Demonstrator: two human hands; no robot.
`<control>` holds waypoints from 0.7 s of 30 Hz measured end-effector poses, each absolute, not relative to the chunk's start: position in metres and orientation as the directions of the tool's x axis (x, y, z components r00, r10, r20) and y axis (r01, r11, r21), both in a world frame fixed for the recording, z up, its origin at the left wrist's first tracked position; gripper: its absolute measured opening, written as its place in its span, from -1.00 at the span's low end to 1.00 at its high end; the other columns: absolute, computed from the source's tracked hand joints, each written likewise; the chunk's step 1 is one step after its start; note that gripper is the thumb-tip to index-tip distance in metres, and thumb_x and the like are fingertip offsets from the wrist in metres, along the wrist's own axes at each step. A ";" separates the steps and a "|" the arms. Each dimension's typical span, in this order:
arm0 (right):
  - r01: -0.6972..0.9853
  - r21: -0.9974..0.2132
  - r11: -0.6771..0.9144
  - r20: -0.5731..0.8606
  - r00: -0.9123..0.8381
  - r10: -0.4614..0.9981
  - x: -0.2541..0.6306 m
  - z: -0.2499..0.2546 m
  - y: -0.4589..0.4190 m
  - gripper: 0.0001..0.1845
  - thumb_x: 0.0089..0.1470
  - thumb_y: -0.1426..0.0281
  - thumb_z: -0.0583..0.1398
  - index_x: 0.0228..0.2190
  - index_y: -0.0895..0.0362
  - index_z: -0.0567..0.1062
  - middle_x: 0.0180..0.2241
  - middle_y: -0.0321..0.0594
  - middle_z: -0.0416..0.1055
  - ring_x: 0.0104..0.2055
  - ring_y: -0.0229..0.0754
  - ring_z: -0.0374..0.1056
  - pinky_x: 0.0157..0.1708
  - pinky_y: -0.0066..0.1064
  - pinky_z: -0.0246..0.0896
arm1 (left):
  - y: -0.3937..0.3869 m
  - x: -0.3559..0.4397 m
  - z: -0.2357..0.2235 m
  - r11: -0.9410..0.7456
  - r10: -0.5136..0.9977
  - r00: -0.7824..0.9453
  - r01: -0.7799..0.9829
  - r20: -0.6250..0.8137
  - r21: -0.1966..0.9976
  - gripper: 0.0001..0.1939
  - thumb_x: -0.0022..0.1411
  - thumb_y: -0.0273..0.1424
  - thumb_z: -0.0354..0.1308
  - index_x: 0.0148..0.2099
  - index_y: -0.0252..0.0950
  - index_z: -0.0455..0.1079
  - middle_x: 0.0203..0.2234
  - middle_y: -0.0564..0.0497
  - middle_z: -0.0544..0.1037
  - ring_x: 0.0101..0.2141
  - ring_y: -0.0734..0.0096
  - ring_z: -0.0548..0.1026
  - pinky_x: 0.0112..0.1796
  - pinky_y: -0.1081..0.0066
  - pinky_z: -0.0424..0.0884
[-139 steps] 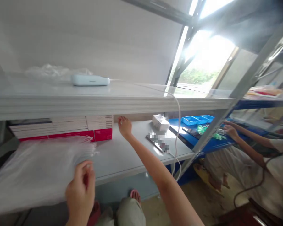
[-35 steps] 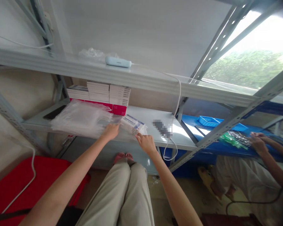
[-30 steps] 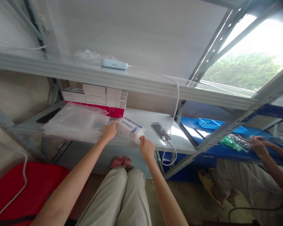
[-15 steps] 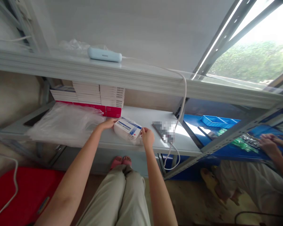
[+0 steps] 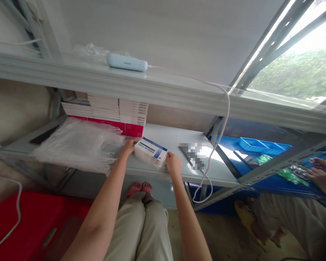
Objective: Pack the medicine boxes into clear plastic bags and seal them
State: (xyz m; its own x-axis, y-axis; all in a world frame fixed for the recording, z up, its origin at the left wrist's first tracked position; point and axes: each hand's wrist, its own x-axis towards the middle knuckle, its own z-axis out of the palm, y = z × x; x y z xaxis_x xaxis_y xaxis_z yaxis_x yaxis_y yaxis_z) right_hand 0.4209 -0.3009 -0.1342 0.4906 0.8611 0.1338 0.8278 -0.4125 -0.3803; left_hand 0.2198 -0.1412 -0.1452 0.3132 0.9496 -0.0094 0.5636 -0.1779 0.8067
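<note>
A white and blue printed carton [image 5: 151,148] lies on the shelf in front of me, with a clear plastic bag [image 5: 149,161] around its lower part. At the carton's left end, my left hand [image 5: 129,146] is closed on the bagged edge. My right hand [image 5: 174,164] pinches the bag at the right corner, its fingertips partly hidden. Left of my left hand lies a pile of clear plastic bags [image 5: 76,143]. A dark flat device [image 5: 187,155], its surface blurred out, rests to the right.
Stacked white cartons [image 5: 103,108] stand on red boxes [image 5: 134,130] at the back left. A pale blue device [image 5: 127,62] sits on the upper shelf, its white cable [image 5: 225,125] hanging down. Blue trays [image 5: 263,146] and another person's hands [image 5: 322,174] are at the right.
The view has shifted slightly, so most things appear a little farther right or left. Both hands stay at the ends of the bagged carton, and its printed top shows more fully.
</note>
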 end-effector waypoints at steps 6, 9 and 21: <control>0.730 -0.535 -0.426 0.136 0.571 0.809 0.412 -0.141 -0.315 -0.43 0.27 0.17 -0.21 -0.13 0.09 0.52 -0.09 -0.02 0.47 0.03 0.07 0.27 -0.05 -0.15 0.09 | -0.161 0.214 -0.152 -0.252 0.949 0.299 0.517 0.103 0.818 -0.71 0.12 -0.58 0.04 -0.16 -0.33 0.53 -0.17 -0.08 0.60 -0.12 0.24 0.52 -0.08 0.35 0.38; 0.697 -0.590 -0.408 0.120 0.575 0.809 0.412 -0.140 -0.318 -0.49 0.23 0.15 -0.13 -0.09 0.04 0.51 -0.08 -0.09 0.47 0.01 0.06 0.28 -0.04 -0.14 0.08 | -0.176 0.209 -0.153 -0.283 0.952 0.242 0.480 0.185 0.830 -0.57 0.14 -0.56 0.05 0.05 -0.27 0.44 -0.12 -0.03 0.58 -0.13 0.30 0.52 -0.10 0.40 0.38; 0.666 -0.625 -0.407 0.278 0.677 0.681 0.404 -0.153 -0.307 -0.66 0.03 0.42 0.04 -0.16 0.11 0.48 -0.14 -0.12 0.44 -0.14 -0.05 0.30 -0.15 -0.25 0.02 | -0.198 0.206 -0.142 -0.509 0.774 -0.047 0.547 0.631 0.665 -0.79 0.18 -0.47 0.15 -0.16 -0.25 0.54 -0.20 -0.06 0.53 -0.11 0.25 0.42 0.01 0.28 0.28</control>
